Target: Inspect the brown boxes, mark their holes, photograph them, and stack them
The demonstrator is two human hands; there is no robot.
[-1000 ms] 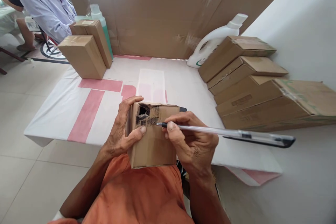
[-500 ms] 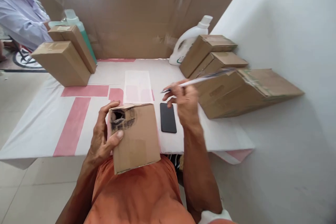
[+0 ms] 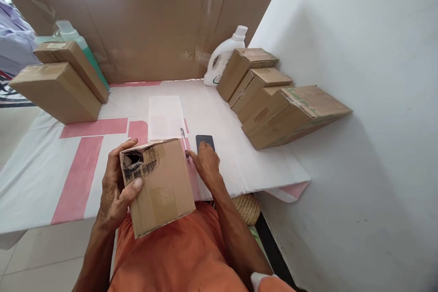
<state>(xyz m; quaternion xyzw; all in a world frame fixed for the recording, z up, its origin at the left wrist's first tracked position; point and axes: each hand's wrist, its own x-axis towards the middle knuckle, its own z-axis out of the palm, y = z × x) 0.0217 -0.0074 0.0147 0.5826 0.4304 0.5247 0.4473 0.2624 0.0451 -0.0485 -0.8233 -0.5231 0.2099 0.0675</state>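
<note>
My left hand (image 3: 114, 187) grips a small cardboard box (image 3: 160, 187) by its left side, thumb on the top face. The box is tilted over my lap and has a black scribbled patch at its upper left corner. My right hand (image 3: 205, 166) rests palm down on the white and pink table cover (image 3: 68, 155). Its fingertips touch the near end of a clear pen (image 3: 183, 137) lying on the table. The hand covers the near end of a black phone (image 3: 204, 140) lying flat beside the pen.
Several cardboard boxes (image 3: 273, 105) lean in a row at the right by the wall, behind them a white jug (image 3: 222, 54). Two boxes (image 3: 58, 89) and a green bottle (image 3: 73, 39) stand at the left. A large cardboard sheet (image 3: 153, 32) closes the back. Another person's sleeve (image 3: 10, 50) shows far left.
My right hand lifted the pen off the box, swung right, then came down and laid it on the table next to the phone. The box sank slightly toward my lap.
</note>
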